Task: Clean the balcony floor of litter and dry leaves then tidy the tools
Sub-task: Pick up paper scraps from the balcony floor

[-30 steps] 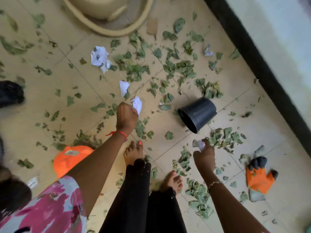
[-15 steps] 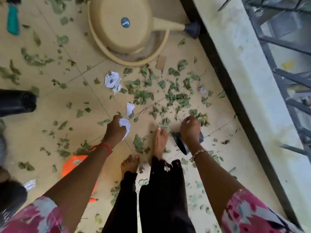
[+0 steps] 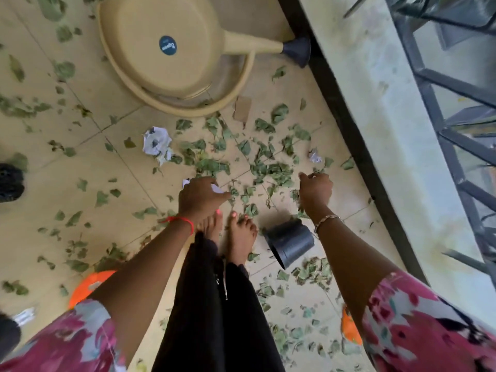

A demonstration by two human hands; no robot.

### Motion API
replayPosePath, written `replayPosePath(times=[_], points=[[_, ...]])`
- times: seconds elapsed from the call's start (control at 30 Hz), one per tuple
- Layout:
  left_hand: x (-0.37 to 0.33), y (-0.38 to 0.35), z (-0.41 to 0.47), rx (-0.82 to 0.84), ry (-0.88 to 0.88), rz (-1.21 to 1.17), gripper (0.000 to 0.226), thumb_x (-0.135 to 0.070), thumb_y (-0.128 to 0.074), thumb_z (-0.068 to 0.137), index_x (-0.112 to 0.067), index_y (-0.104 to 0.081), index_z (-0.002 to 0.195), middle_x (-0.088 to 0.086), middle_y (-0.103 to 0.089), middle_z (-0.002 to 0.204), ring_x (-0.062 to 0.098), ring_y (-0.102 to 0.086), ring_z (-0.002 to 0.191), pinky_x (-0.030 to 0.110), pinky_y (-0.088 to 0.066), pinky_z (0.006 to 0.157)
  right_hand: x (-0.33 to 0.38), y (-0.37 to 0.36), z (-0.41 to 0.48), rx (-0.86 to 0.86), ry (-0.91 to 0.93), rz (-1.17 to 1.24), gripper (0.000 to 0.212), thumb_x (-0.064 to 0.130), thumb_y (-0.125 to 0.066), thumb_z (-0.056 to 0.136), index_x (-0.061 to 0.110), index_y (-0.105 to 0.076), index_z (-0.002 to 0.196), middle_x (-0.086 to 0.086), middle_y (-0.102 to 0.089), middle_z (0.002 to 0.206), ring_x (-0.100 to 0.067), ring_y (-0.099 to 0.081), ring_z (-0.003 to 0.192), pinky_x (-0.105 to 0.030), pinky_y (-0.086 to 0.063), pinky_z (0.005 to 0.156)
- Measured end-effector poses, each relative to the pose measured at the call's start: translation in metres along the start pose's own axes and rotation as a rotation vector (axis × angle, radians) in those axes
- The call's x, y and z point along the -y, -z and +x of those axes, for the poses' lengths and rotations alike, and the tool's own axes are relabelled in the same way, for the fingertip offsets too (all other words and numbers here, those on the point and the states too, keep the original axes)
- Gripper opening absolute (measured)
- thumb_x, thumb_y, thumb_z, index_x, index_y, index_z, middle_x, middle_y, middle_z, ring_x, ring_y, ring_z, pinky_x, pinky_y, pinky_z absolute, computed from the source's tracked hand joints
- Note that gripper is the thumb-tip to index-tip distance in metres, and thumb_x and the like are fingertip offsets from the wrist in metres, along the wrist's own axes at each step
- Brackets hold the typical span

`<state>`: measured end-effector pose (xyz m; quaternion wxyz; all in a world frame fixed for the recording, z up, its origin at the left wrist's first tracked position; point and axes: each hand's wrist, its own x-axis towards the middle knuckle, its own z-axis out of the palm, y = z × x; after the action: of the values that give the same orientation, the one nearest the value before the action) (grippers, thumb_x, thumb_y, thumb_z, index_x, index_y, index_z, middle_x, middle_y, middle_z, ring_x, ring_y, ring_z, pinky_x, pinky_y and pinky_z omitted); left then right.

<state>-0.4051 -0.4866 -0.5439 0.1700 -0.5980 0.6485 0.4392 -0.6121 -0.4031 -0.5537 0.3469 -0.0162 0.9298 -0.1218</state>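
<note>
Leaves (image 3: 212, 165) and crumpled paper (image 3: 157, 143) lie scattered over the tiled balcony floor (image 3: 48, 189) near the bare feet (image 3: 241, 237), the left hand (image 3: 201, 196) clutching white paper scraps (image 3: 186, 182), the right hand (image 3: 315, 190) curled, its hold unclear.

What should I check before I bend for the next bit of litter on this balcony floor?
1. Left hand has a firm hold on the white paper scraps: ok.
2. Right hand is free: cannot tell; its fingers are curled and hide the palm.
3. Small crumpled white paper lies uncovered just beyond the right hand: ok.
4. Tan tiled floor is rid of litter: not ok; the large crumpled white paper ball and dry green leaves lie on it.
5. Black plastic pot stands upright: not ok; it lies on its side beside the bare feet.
</note>
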Motion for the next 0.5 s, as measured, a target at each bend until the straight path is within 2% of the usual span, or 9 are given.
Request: replayPosePath(times=[0.07, 0.1, 0.13, 0.17, 0.23, 0.3, 0.4, 0.43, 0.5], points=[[-0.013, -0.005, 0.026, 0.045, -0.131, 0.027, 0.025, -0.023, -0.073, 0.075, -0.011, -0.053, 0.068, 0.013, -0.057, 0.077, 0.034, -0.057, 0.088, 0.034, -0.037, 0.068, 0.003, -0.004, 0.018, -0.027, -0.068, -0.022, 0.027, 0.014, -0.053, 0.091, -0.004, -0.058, 0.110, -0.020, -0.060, 0.116, -0.036, -0.056, 0.107, -0.035, -0.045, 0.085], [-0.018, -0.007, 0.041, 0.072, -0.179, 0.043, 0.021, -0.019, -0.073, 0.075, -0.009, -0.054, 0.076, 0.013, -0.058, 0.087, 0.033, -0.057, 0.093, 0.032, -0.036, 0.068, 0.003, -0.007, 0.025, -0.026, -0.082, -0.021, 0.030, 0.009, -0.050, 0.090, -0.002, -0.055, 0.117, -0.019, -0.057, 0.121, -0.036, -0.054, 0.112, -0.035, -0.044, 0.089], [-0.022, -0.011, 0.059, 0.098, -0.231, 0.054, 0.020, -0.015, -0.073, 0.075, -0.009, -0.058, 0.087, 0.013, -0.059, 0.106, 0.031, -0.056, 0.104, 0.031, -0.038, 0.072, 0.003, -0.010, 0.034, -0.029, -0.088, -0.011, 0.036, 0.005, -0.048, 0.088, 0.001, -0.051, 0.125, -0.018, -0.053, 0.127, -0.034, -0.052, 0.115, -0.035, -0.043, 0.092], [-0.027, -0.013, 0.076, 0.129, -0.268, 0.086, 0.029, -0.012, -0.072, 0.075, -0.010, -0.060, 0.102, 0.011, -0.054, 0.127, 0.028, -0.053, 0.115, 0.030, -0.040, 0.081, 0.001, -0.014, 0.043, -0.037, -0.081, -0.004, 0.044, 0.003, -0.047, 0.087, 0.006, -0.047, 0.131, -0.015, -0.049, 0.132, -0.032, -0.051, 0.117, -0.035, -0.042, 0.094], [-0.033, -0.017, 0.111, 0.159, -0.318, 0.150, 0.057, -0.009, -0.072, 0.076, -0.017, -0.052, 0.128, 0.009, -0.028, 0.152, 0.025, -0.046, 0.126, 0.030, -0.040, 0.090, 0.000, -0.026, 0.062, -0.062, -0.034, -0.026, 0.055, 0.001, -0.046, 0.085, 0.015, -0.040, 0.138, -0.011, -0.043, 0.138, -0.031, -0.051, 0.116, -0.033, -0.042, 0.090], [-0.042, -0.018, 0.142, 0.162, -0.324, 0.133, 0.071, -0.011, -0.073, 0.076, -0.020, -0.041, 0.139, 0.014, -0.015, 0.156, 0.025, -0.040, 0.131, 0.030, -0.039, 0.089, 0.000, -0.036, 0.079, -0.080, 0.020, -0.089, 0.058, 0.002, -0.046, 0.087, 0.021, -0.034, 0.140, -0.013, -0.037, 0.140, -0.032, -0.054, 0.112, -0.031, -0.038, 0.078], [-0.055, -0.026, 0.188, 0.214, -0.269, 0.116, 0.084, -0.042, -0.065, 0.066, -0.011, -0.039, 0.139, 0.016, -0.032, 0.149, 0.021, -0.030, 0.138, 0.023, -0.017, 0.105, -0.002, -0.055, 0.109, -0.104, 0.033, -0.123, 0.049, 0.013, -0.047, 0.093, 0.023, -0.032, 0.139, -0.020, -0.035, 0.138, -0.036, -0.057, 0.103, -0.034, -0.035, 0.072], [-0.060, -0.030, 0.197, 0.212, -0.226, 0.101, 0.086, -0.049, -0.060, 0.059, -0.012, -0.044, 0.136, 0.011, -0.035, 0.147, 0.016, -0.030, 0.136, 0.019, -0.013, 0.103, -0.004, -0.060, 0.118, -0.100, 0.016, -0.113, 0.044, 0.015, -0.047, 0.093, 0.020, -0.034, 0.135, -0.020, -0.035, 0.137, -0.038, -0.058, 0.101, -0.035, -0.038, 0.071], [-0.068, -0.041, 0.211, 0.187, -0.165, 0.068, 0.087, -0.049, -0.063, 0.057, -0.019, -0.042, 0.136, 0.006, -0.027, 0.149, 0.010, -0.029, 0.131, 0.019, -0.017, 0.101, -0.008, -0.068, 0.135, -0.084, -0.039, -0.085, 0.036, 0.015, -0.049, 0.092, 0.013, -0.038, 0.127, -0.019, -0.033, 0.135, -0.040, -0.057, 0.100, -0.033, -0.040, 0.069]])
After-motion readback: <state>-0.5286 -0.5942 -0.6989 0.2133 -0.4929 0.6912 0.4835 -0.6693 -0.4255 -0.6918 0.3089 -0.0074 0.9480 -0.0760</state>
